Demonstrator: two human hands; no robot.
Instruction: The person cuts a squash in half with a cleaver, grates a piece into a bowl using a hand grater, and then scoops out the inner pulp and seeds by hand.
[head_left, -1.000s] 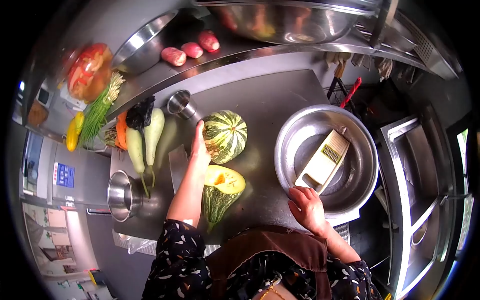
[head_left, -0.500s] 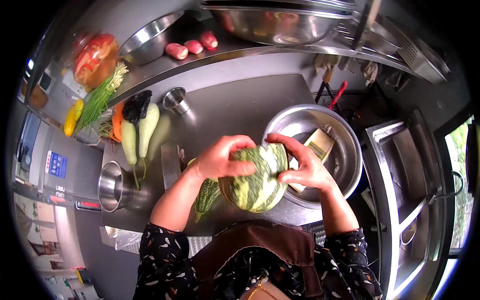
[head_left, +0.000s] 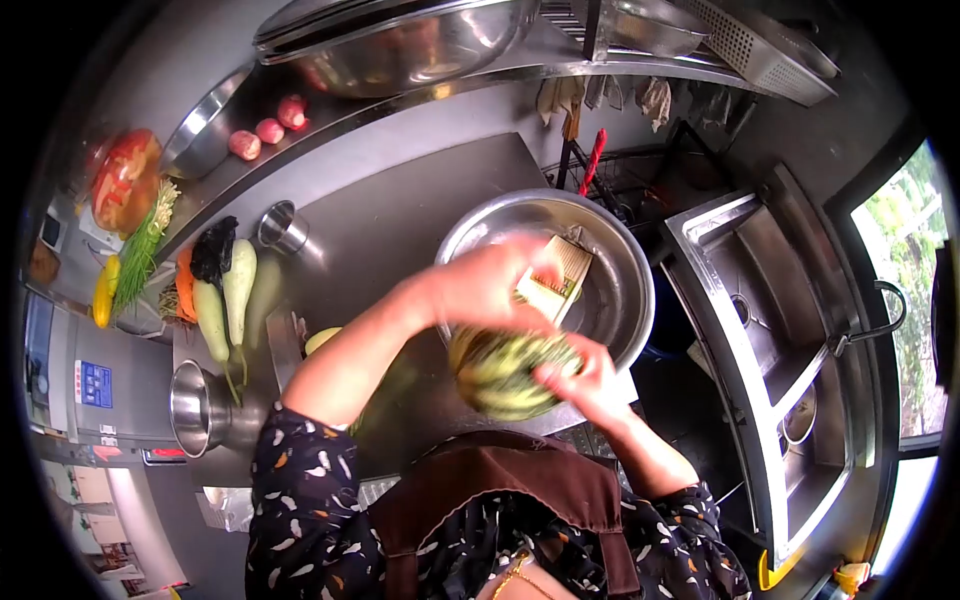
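A round green-and-yellow striped squash (head_left: 508, 378) is held in front of my apron, a little blurred. My right hand (head_left: 588, 382) grips its right side, thumb over the front. My left hand (head_left: 490, 288) is smeared by motion just above the squash, over the near rim of a large steel basin (head_left: 643, 275). Whether its fingers touch the squash I cannot make out. Inside the basin lies a pale slicer or grater (head_left: 568, 268), partly covered by my left fingers. Behind my left forearm, a bit of a pale yellow vegetable (head_left: 320, 340) shows.
On the steel counter (head_left: 400, 195) stand a small steel cup (head_left: 284, 228) and a steel bowl (head_left: 198, 408). Pale long gourds (head_left: 238, 285), carrots (head_left: 185, 287) and a black bag (head_left: 213, 250) lie left. A sink (head_left: 790, 290) is right; a shelf (head_left: 340, 130) runs along the back.
My view has turned right. My left hand has left the squash's left side and moved up towards the basin. The squash has tilted, with my right hand still on it.
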